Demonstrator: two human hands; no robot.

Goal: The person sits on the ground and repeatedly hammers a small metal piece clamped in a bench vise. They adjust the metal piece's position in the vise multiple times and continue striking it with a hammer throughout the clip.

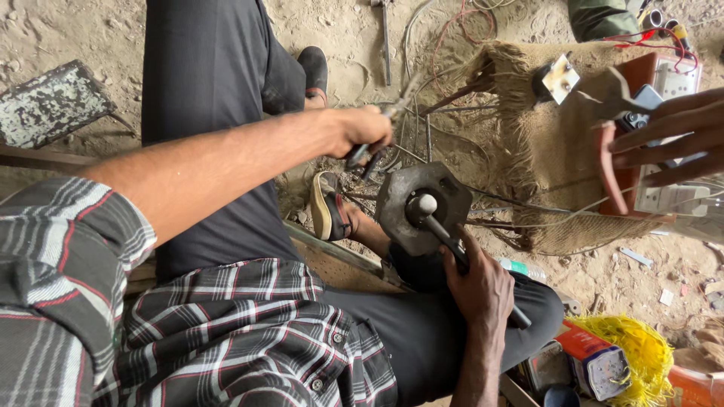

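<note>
Dirt floor [68, 30]; left hand [362, 130] grips pliers [385, 128], right hand [479, 290] steadies shaft [452, 241].

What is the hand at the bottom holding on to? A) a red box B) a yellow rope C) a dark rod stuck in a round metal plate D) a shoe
C: the right hand grips the dark rod that goes into the middle of the round metal plate; the left hand holds pliers higher up.

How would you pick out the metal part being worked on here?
Start at the burlap sack on the dirt floor. Beside its left edge sits a dark grey metal disc, its shaft gripped by the right hand. Unlike the thin wires around, it is broad and flat.
</note>
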